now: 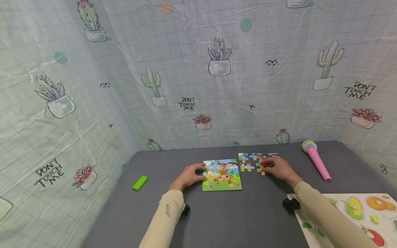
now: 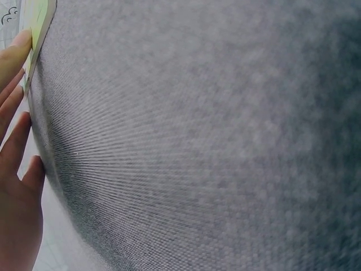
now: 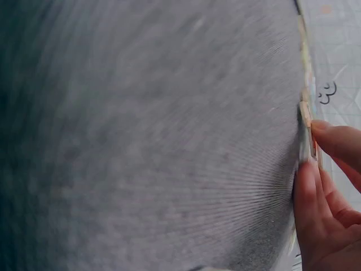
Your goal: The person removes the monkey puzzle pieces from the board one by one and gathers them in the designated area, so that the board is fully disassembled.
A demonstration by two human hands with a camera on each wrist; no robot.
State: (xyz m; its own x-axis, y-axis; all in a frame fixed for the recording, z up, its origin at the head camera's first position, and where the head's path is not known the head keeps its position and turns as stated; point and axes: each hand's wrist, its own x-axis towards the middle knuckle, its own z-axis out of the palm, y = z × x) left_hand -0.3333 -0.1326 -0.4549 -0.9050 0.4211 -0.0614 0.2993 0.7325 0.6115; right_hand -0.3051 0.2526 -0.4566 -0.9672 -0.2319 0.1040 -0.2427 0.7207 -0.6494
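A square puzzle board (image 1: 221, 182) with a monkey picture lies flat on the grey table. My left hand (image 1: 188, 175) rests at its left edge, fingertips and thumb touching the rim. In the left wrist view, that hand's fingers (image 2: 14, 141) are spread and fairly straight beside the board's green edge (image 2: 40, 25). To the board's right lie several loose jigsaw pieces (image 1: 246, 167) in rough rows. Among them my right hand (image 1: 280, 168) pinches a jigsaw piece (image 1: 259, 168) between thumb and fingers, partly hidden by the fingertips. The right wrist view shows this piece (image 3: 313, 141) edge-on.
A green block (image 1: 140, 183) lies at the left of the table. At the back right is a pink toy microphone (image 1: 317, 160). A white sheet (image 1: 338, 227) with fruit and vegetable pictures lies at the front right, under the right forearm. Printed curtains enclose the table.
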